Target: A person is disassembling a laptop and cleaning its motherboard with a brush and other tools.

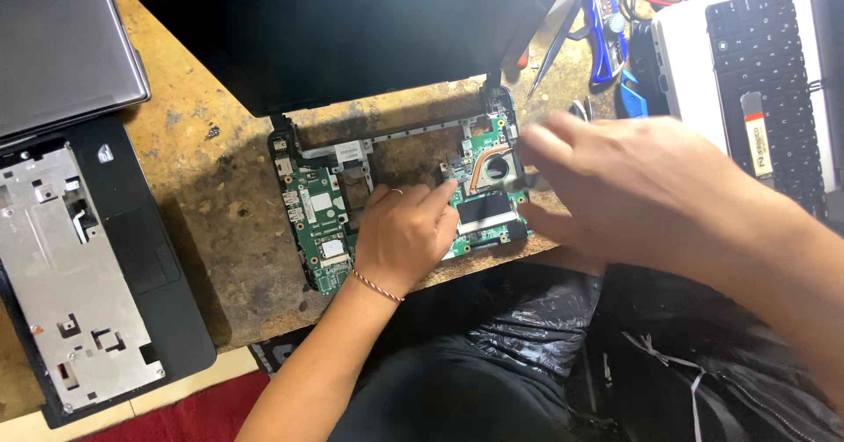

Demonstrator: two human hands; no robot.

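Seen from the head camera: a person seated at a worn, stained brown wooden workbench [224, 196] works over an opened small black laptop base [303, 266] with its green circuit board [321, 209] exposed and its black lid [352, 29] tilted back. The left hand [403, 235] rests flat on the board near its middle, fingers loosely curled and pressing down, index finger stretched toward the copper-coloured cooling pipe and round fan [494, 168] at the board's right end — it clamps nothing. The right hand [615, 187], blurred, hovers just right of the fan, fingers spread; whether it pinches anything cannot be told. Far left lies a black laptop palm-rest shell with a silver metal plate [75, 292], a grey laptop lid [61, 42] above it. At right sits a white laptop with a black keyboard [765, 64], with blue-handled tools [607, 29] beside it.
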